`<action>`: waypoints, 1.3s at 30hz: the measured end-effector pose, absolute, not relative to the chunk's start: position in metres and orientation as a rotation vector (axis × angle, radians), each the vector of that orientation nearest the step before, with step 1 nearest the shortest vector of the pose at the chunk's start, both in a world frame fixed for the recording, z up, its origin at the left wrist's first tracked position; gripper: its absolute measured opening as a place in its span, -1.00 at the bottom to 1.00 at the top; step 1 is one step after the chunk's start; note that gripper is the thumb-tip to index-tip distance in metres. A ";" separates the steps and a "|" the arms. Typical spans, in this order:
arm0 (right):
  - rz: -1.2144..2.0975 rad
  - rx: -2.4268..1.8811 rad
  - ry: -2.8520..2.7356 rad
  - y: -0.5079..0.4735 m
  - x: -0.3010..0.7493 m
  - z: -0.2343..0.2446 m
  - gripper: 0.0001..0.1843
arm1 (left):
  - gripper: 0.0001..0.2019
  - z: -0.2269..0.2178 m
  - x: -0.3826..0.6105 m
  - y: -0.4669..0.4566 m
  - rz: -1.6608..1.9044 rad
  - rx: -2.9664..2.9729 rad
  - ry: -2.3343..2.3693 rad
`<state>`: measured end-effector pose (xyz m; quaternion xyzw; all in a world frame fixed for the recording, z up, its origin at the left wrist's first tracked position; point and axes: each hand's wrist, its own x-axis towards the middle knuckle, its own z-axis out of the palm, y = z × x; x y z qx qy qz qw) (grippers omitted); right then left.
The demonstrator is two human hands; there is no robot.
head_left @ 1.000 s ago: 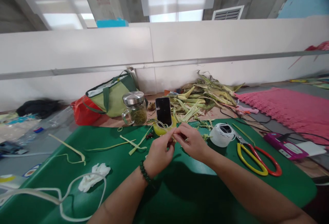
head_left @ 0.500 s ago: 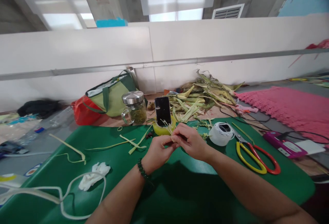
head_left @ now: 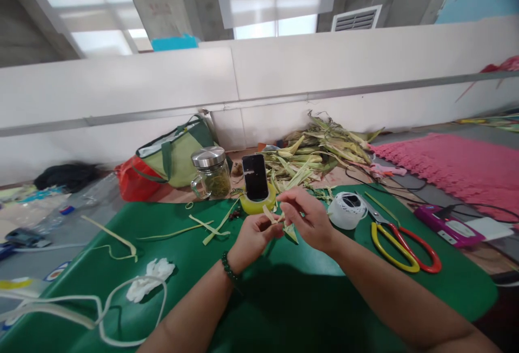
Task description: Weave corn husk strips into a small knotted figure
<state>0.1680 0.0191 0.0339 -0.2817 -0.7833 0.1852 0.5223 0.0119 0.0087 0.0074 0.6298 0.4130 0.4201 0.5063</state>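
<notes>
My left hand (head_left: 256,238), with a green bead bracelet (head_left: 229,266) on its wrist, is closed in a pinch on a small piece of folded corn husk (head_left: 270,214). Its pale end sticks up past the thumb, and a greener flap (head_left: 291,233) hangs on the right. Close on the right, my right hand (head_left: 308,219) is curled over the same piece, thumb and forefinger near each other at its upper edge. The fingers partly hide the husk. Just behind the hands, a phone (head_left: 255,177) leans upright in a yellow tape roll (head_left: 256,205).
Red-and-yellow scissors (head_left: 395,245) and a white string spool (head_left: 347,211) lie right on the green mat (head_left: 292,299). Husk strips (head_left: 211,228), crumpled tissue (head_left: 151,280) and a white cable (head_left: 101,310) lie left. Behind are a lidded glass jar (head_left: 213,174) and a husk pile (head_left: 324,145).
My hands have moved slightly apart; my right hand has lifted and turned, its forefinger raised. The husk between them has turned, showing a broad pale end and a green flap.
</notes>
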 end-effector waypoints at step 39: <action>0.647 -0.909 -1.781 0.051 0.181 0.024 -0.81 | -0.53 0.020 0.001 0.008 0.894 1.037 0.970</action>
